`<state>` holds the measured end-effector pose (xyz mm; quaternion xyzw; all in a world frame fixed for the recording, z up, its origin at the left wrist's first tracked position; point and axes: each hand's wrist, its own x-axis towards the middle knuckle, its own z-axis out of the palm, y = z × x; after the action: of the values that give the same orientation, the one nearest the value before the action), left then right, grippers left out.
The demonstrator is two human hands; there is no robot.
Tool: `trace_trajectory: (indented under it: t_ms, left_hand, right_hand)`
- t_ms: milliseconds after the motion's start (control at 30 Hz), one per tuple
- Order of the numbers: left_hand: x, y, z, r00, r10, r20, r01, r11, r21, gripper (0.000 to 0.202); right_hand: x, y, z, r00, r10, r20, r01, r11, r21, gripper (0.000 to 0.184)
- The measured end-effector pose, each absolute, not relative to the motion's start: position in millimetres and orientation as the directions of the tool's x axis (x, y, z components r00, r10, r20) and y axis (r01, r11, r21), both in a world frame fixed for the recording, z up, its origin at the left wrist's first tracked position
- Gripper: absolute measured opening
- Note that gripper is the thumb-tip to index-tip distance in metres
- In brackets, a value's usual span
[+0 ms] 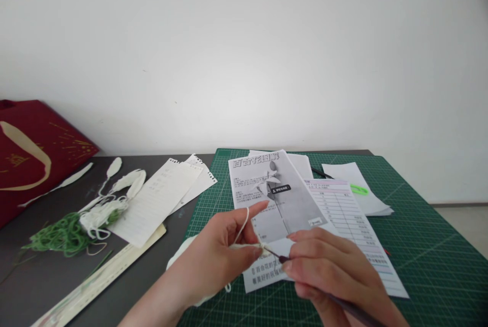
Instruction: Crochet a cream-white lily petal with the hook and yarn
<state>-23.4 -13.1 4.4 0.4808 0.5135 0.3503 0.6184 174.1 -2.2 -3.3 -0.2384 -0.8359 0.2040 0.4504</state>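
Head view, two bare hands at work over a table (38, 281). At centre, left hand (224, 245) with thumb and fingers pinched on a small white stitched piece (263, 249), index finger extended forward; over that finger, a taut loop of white yarn (244, 225) running down to the stitches. To its right, right hand (328, 266) with fingertips closed around a dark-handled hook (282, 260), its thin metal tip at the stitched piece; exact seating of the tip in the stitches too small to tell. Beneath the left wrist, a larger white mass (181, 253), mostly hidden.

Under and beyond the hands, a green gridded mat (430, 245). On the mat: a printed sheet with a flower picture (301, 210), partly covered by both hands; overlapped by it, a table-ruled page (354, 225); farther right, a stack of white paper (375, 206) with a bright green tag (359, 189) near its left side; just left of the stack, a dark pen (322, 173), partly hidden.

At left, directly on the dark tabletop: handwritten notebook sheets (152, 202), overlapping; a long pale ruler (102, 280), set diagonally; tangled green yarn (61, 235) touching a white bundle (95, 223); behind these, white petal shapes (131, 182). At far left, a dark red bag (57, 139) with a cream handle; behind everything, a plain white wall (244, 52).
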Motion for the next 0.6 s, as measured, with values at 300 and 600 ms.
trace_trajectory:
  t_ms: [300, 600]
  left_hand:
    - [-20.7, -15.0, 3.1, 0.066, 0.979, -0.194, 0.343, 0.16, 0.926, 0.055]
    - [-15.8, -21.1, -0.4, -0.077, 0.996, -0.044, 0.431, 0.074, 0.899, 0.051]
  right_hand:
    - [162.8, -0.2, -5.8, -0.593, 0.29, 0.752, 0.288, 0.948, -0.138, 0.016]
    - [158.9, 2.5, -12.8, -0.619, 0.193, 0.762, 0.289, 0.957, -0.007, 0.02]
